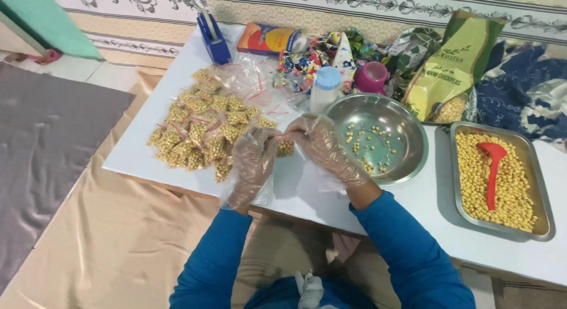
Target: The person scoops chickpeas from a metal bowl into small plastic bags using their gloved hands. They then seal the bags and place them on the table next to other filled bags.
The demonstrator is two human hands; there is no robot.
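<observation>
Both gloved hands, left hand (253, 158) and right hand (323, 145), are pinching a small bag (285, 146) of chickpeas between them, just left of the steel bowl (407, 155). The fingers are gripping its top; the bag is hanging below, equally near both.

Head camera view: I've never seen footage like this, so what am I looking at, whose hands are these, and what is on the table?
This single picture comes from a camera worn on a person's head, looking down. The blue sleeves belong to that person. The left hand and right hand wear thin clear plastic gloves and together hold a small clear bag of chickpeas above the white table. To the left lies a pile of filled bags. To the right stand a round steel bowl holding a few chickpeas and a steel tray full of them, with a red scoop lying on top. Behind are a large green chickpea bag and a blue tape dispenser.
</observation>
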